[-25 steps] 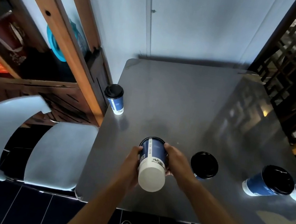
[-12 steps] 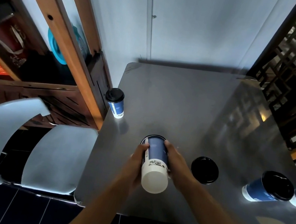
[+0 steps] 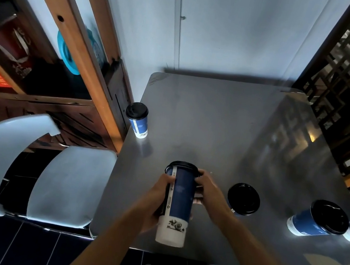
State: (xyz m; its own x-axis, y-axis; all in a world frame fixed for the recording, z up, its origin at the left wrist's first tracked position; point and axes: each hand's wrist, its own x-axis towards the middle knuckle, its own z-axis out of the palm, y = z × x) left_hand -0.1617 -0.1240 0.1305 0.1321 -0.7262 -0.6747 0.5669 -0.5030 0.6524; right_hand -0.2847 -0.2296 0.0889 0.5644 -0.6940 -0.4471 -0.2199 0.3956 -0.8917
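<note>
Both hands hold a blue paper cup [image 3: 177,203] tipped on its side above the near edge of the grey surface [image 3: 217,120]. The left hand [image 3: 155,200] wraps its body; the right hand [image 3: 208,190] fingers [image 3: 201,175] curl at its black lid [image 3: 183,165].

**Head camera, steep downward look**

Single wide-angle view, worn on the head, above the near edge of the grey table [image 3: 217,120]. Faces forward and down. Table fills centre and right of frame, white wall [image 3: 243,28] across the top. Close in: forearms enter from the bottom, left hand [image 3: 154,200] and right hand [image 3: 210,190] just below centre, cup [image 3: 178,201] nearest the lens. Edges bend: shelf [image 3: 58,10] leans upper left, chair [image 3: 69,184] curves lower left.
</note>
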